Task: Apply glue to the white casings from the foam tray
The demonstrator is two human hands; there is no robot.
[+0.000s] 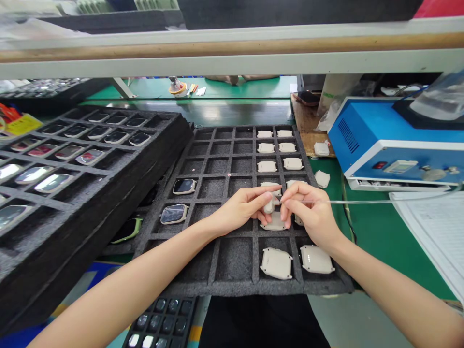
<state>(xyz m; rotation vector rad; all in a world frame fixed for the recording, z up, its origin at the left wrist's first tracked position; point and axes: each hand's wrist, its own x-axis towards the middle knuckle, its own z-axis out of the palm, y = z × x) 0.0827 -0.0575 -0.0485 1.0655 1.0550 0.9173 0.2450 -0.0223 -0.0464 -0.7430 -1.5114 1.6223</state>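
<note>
My left hand (250, 208) is closed on a small cream watch case (269, 205), tilted up above the foam tray (235, 288). At its right edge, my right hand (308, 208) pinches the tip end of a thin clear dispensing tube (358, 202), which runs off to the right. Fingers hide most of the tip, so I cannot tell whether it touches the case. Beneath and around my hands, cream watch cases (276, 263) lie in the tray's two right columns. Two watches with dark screens (174, 214) sit in its left column.
A thick stack of foam trays (145, 159) holding watches stands at the left. On the right are a blue dispensing machine (366, 130), paper sheets (431, 227) and a loose cream case (322, 179). A shelf beam (232, 63) crosses overhead. Another tray (161, 321) lies below.
</note>
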